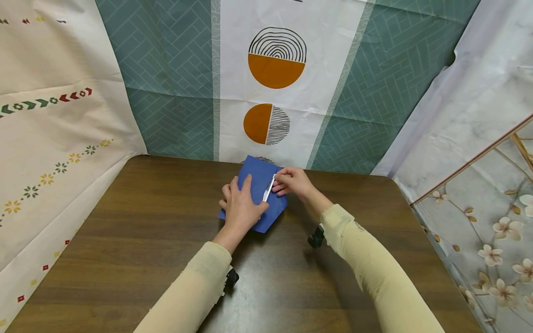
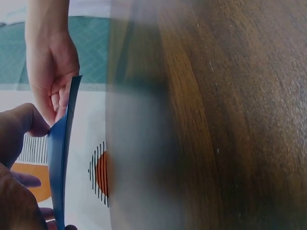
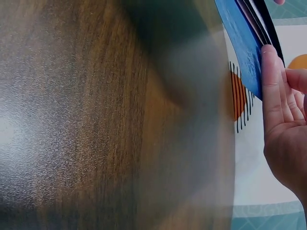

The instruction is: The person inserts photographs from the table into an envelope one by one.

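A flat blue folder-like paper item [image 1: 257, 172], with angled corners, is held up near the far edge of the table. Along its right part runs a narrow white strip [image 1: 268, 188]; whether this is an opening or a separate piece I cannot tell. My left hand [image 1: 241, 206] grips the blue item from the left, fingers spread over its face and thumb by the strip's lower end. At the right edge, my right hand [image 1: 291, 181] pinches near the strip's upper end. In the right wrist view, thin layers [image 3: 255, 21] show beside the blue panel [image 3: 242, 50].
The brown wooden table [image 1: 137, 240] spreads below both arms. A patterned curtain [image 1: 175, 78] hangs directly behind its far edge, with a white cloth [image 1: 62, 152] at left and a floral one [image 1: 487, 222] at right. Small black devices [image 1: 316, 237] sit under the wrists.
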Demonstrator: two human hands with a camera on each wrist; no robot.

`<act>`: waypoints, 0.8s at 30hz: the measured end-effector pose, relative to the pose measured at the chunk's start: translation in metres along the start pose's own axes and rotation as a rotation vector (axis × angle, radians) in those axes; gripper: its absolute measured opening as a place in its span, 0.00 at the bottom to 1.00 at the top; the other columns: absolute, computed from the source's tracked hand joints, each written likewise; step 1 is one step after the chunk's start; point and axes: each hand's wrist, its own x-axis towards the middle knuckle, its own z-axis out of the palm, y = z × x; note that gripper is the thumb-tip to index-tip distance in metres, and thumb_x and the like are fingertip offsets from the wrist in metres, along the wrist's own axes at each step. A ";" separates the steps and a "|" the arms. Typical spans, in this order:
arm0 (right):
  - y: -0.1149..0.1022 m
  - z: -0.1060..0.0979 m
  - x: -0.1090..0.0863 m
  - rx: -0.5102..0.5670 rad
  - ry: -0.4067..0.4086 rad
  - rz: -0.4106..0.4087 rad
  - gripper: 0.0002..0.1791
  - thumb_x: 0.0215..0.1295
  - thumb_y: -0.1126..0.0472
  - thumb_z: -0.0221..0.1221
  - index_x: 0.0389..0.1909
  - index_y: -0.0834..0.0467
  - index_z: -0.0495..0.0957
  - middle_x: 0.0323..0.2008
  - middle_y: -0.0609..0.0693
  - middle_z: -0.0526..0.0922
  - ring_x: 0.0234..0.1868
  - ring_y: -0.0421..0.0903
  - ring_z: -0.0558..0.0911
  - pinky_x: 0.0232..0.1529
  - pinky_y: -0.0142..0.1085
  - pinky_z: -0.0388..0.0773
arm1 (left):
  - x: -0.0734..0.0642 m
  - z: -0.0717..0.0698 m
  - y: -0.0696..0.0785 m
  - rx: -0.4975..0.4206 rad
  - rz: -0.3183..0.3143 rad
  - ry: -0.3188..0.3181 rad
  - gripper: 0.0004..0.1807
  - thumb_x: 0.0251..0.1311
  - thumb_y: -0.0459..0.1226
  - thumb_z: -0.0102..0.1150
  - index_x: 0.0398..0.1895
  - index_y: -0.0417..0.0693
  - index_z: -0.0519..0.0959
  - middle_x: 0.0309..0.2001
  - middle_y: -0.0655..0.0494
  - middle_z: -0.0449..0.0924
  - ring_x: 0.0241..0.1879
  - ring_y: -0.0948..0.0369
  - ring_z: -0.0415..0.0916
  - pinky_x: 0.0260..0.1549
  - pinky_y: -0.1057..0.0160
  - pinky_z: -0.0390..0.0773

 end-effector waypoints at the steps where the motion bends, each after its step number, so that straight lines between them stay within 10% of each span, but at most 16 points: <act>1: 0.000 0.000 0.001 -0.003 -0.001 -0.001 0.09 0.80 0.67 0.58 0.49 0.70 0.78 0.31 0.52 0.88 0.28 0.43 0.90 0.31 0.37 0.88 | 0.000 0.000 0.000 -0.003 0.000 -0.001 0.51 0.58 0.48 0.78 0.83 0.50 0.64 0.82 0.35 0.52 0.77 0.36 0.48 0.62 0.27 0.60; 24: -0.001 0.002 0.000 -0.107 -0.002 0.015 0.11 0.80 0.64 0.59 0.51 0.69 0.81 0.30 0.48 0.88 0.20 0.40 0.81 0.21 0.32 0.80 | 0.000 -0.001 -0.001 -0.060 -0.040 -0.022 0.50 0.59 0.48 0.76 0.84 0.51 0.64 0.82 0.36 0.53 0.77 0.37 0.48 0.62 0.27 0.60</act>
